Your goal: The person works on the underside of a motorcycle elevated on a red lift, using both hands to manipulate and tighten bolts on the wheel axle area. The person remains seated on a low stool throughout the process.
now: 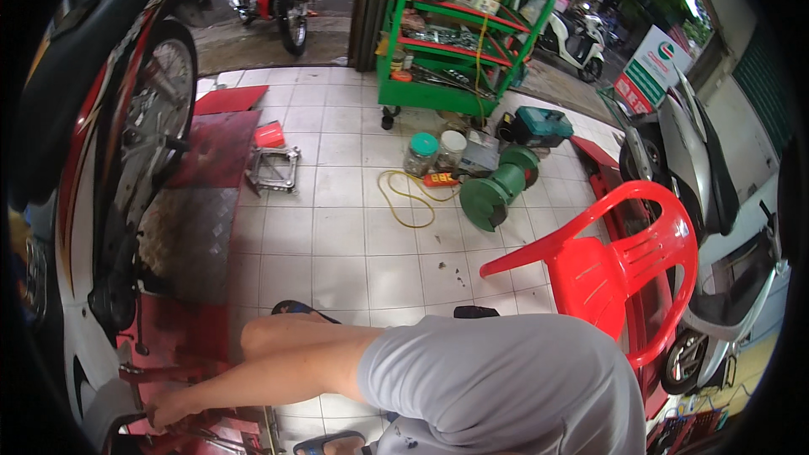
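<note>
My right arm stretches leftward from a grey sleeve (392,362). My right hand (170,409) is low at the left, its fingers curled and closed beside the white and black lower bodywork of a motorcycle (80,320). What those fingers grip is too small and dark to make out. Just above the hand runs a red metal bar (173,373). My bent knee (261,333) shows behind the forearm, and a dark sandal (324,445) is on the tiles below. My left hand does not show.
The motorcycle stands on a red lift platform (202,139). A metal frame (275,170) lies beside it. Ahead is a green tool cart (438,93), with jars (421,154), a yellow cord (404,221) and a green stool (497,190) near it. A red plastic chair (594,282) stands right.
</note>
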Action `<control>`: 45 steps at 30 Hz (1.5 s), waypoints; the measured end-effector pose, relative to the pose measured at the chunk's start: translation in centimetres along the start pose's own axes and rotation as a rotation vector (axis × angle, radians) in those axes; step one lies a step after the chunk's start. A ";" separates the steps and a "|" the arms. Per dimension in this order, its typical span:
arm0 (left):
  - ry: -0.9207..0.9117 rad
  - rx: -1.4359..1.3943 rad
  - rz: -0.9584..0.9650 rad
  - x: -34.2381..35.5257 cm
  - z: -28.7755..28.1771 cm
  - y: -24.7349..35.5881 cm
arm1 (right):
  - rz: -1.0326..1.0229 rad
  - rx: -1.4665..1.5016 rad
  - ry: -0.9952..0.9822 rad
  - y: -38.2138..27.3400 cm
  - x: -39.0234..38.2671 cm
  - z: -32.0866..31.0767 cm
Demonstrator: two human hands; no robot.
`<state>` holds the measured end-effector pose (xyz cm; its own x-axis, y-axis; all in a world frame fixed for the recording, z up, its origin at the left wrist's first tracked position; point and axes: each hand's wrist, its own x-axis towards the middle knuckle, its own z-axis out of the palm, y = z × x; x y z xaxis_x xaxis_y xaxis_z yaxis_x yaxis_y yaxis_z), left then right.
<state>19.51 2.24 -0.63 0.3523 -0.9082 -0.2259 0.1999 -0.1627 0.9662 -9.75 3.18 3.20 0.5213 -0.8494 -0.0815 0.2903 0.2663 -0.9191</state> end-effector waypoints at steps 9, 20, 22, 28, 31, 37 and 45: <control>0.016 -0.021 -0.060 0.2 2.3 -0.1 | -0.039 -0.152 0.044 -1.4 -1.6 -2.5; -0.232 0.070 0.123 3.7 -10.3 -1.7 | 0.044 -0.380 -0.079 -1.0 0.7 1.0; -0.290 0.018 0.140 -3.9 -4.8 1.0 | 0.121 -0.295 -0.199 -1.2 0.2 0.8; -0.071 0.149 0.063 -6.4 0.3 2.7 | 0.117 -0.180 -0.138 1.0 3.7 3.0; -0.010 0.233 -0.231 -6.0 -2.5 3.0 | 0.136 -0.106 -0.049 2.6 5.4 4.6; -0.047 0.076 -0.138 -7.1 -1.9 3.6 | 0.095 0.066 0.001 3.8 6.4 4.5; -0.074 0.164 -0.113 -7.0 0.0 3.7 | -0.208 -0.331 0.120 4.5 7.8 3.9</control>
<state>17.75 8.03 4.53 0.2664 -0.9055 -0.3304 0.0810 -0.3206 0.9437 -1.22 -0.50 -0.05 0.3757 -0.9221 0.0927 0.0959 -0.0609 -0.9935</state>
